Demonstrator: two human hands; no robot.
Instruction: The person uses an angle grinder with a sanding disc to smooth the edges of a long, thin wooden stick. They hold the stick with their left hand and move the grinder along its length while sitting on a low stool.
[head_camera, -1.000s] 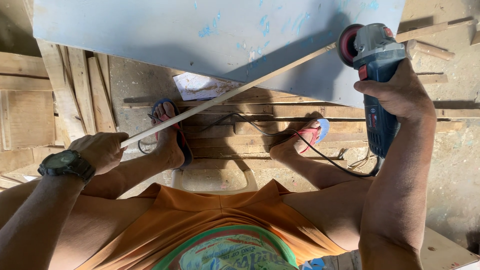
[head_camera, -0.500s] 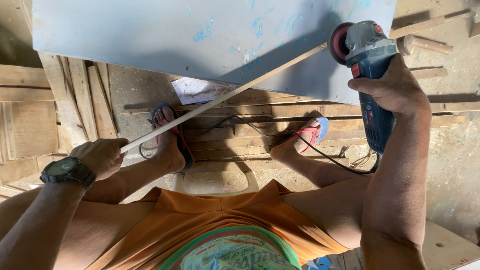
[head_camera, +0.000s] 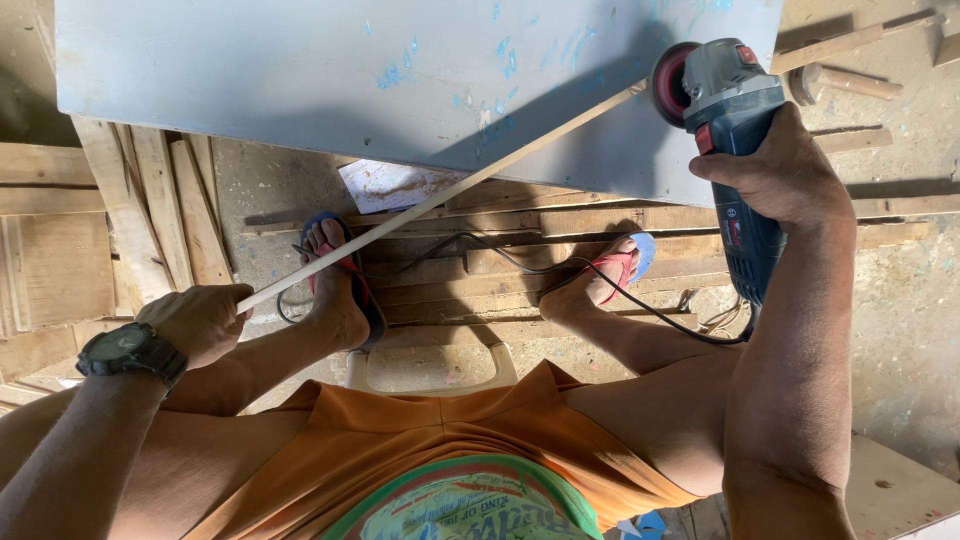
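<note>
A thin wooden stick (head_camera: 440, 195) runs on a slant from lower left to upper right, its far end meeting the red disc of a blue-grey angle grinder (head_camera: 725, 130) above the pale grey-blue board (head_camera: 300, 70). The left hand (head_camera: 197, 322) is clenched around the stick's near end — a dark wristwatch (head_camera: 130, 352) sits on that wrist. The right hand (head_camera: 775, 172) is wrapped firmly round the grinder's body. A black cord (head_camera: 520, 265) trails from the tool across the planks (head_camera: 470, 285) below, between 2 feet in sandals (head_camera: 335, 275) — loose wooden slats (head_camera: 150, 210) lie to the left.
</note>
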